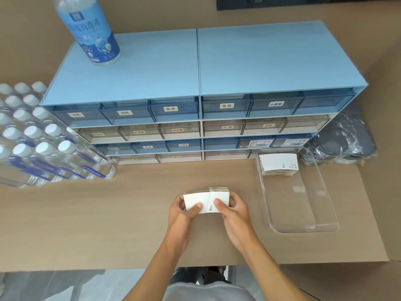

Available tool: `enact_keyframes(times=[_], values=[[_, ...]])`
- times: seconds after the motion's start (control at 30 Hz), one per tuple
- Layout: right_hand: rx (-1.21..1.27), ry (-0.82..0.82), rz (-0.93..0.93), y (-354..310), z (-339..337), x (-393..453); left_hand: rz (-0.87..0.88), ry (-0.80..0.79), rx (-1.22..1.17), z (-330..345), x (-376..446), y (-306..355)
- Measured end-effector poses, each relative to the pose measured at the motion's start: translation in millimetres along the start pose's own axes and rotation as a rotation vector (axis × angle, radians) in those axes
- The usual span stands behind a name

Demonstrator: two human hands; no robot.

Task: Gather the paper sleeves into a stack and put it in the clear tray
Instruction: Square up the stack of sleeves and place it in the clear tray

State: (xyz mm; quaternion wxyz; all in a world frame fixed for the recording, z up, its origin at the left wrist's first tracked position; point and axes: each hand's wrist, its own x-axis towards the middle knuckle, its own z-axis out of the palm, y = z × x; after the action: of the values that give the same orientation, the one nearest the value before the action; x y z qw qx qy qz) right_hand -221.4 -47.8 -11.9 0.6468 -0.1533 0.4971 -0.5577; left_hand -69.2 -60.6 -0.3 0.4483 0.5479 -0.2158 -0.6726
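Note:
A stack of white paper sleeves (206, 197) rests on the brown table in front of me, gripped from both ends. My left hand (183, 210) clasps its left side with the thumb on top. My right hand (233, 210) clasps its right side, thumb pressed on the top sleeve. The sleeves' edges are slightly uneven. To the right lies the clear tray (303, 222), with another stack of white sleeves (278, 164) sitting at its far end. The tray's near half holds nothing.
A blue and grey drawer cabinet (195, 68) stands behind the work area, with a large bottle (91, 31) on top. A pack of water bottles (43, 135) lies at the left. Plastic-wrapped dark items (345, 140) sit behind the tray. The table's front edge (86, 269) is near me.

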Motion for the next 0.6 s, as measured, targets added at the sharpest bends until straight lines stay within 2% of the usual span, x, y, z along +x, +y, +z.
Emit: enact_keyframes(times=[0.1, 0.3, 0.6], values=[[0.179, 0.014, 0.023, -2.2, 12.8, -8.9, -0.02, 0.012, -0.126, 6.8, -4.8, 0.6], [0.326, 0.138, -0.008, -15.5, 21.4, -29.4, -0.108, -0.014, -0.248, 23.2, -13.3, 0.5], [0.384, 0.347, -0.166, -70.4, -21.3, -50.3, -0.173, -0.142, -0.267, 112.7, -31.0, 1.2]])
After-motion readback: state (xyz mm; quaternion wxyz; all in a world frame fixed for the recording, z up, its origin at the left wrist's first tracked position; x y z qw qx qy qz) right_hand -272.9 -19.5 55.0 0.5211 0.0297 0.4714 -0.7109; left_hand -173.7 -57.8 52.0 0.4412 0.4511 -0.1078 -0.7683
